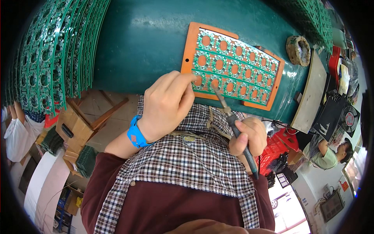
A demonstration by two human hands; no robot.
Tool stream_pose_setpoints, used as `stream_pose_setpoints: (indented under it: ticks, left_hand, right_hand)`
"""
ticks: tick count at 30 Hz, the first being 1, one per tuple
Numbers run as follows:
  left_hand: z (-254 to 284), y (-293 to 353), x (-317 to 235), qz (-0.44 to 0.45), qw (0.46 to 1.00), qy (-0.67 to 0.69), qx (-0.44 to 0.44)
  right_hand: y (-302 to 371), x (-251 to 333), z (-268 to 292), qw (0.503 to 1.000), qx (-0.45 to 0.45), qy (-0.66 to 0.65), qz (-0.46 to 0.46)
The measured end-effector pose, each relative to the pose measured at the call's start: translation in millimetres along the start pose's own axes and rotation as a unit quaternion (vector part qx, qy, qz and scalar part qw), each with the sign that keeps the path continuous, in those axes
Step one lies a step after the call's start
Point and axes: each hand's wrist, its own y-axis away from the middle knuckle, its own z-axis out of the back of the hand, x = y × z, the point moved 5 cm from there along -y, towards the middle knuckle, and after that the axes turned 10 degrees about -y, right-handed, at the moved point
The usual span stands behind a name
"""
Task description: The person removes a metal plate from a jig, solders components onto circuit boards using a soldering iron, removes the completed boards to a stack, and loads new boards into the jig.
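A green circuit board panel [230, 73] with rows of round cutouts lies in an orange tray [188, 48] on the green table. My right hand [251, 136] is wrapped round a soldering iron [232, 121], whose metal tip points at the panel's near row, left of its middle. Bent over the panel's near left corner is my left hand [168, 97], its thumb and forefinger pinched together close to the board. Whatever lies between those fingertips is hidden or too small to name. A blue band is round my left wrist.
Tall stacks of green circuit panels [50, 58] stand at the left, with more panels [311, 19] at the far right. A round brownish holder [298, 50] sits right of the tray. Beyond the table's right end are red crates [272, 152], a fan [349, 117] and another person [325, 155].
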Motion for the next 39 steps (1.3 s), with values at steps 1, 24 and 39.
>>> stream_pose_setpoints:
  ticks: [1,24,39]
  left_hand:
    - [-0.4,0.2,-2.7,-0.005,1.0,0.003,0.007]
    - [-12.7,-1.3,-13.2,-0.033,0.999,-0.013,-0.022]
    - [-17.1,-2.3,-13.3,-0.036,0.999,-0.025,0.021]
  right_hand:
    - [1.6,-1.2,4.4,1.0,-0.018,0.006,-0.004]
    - [8.5,-5.7,13.7,0.997,-0.062,0.043,-0.036]
    - [6.5,-11.2,8.0,0.999,-0.037,0.016,-0.018]
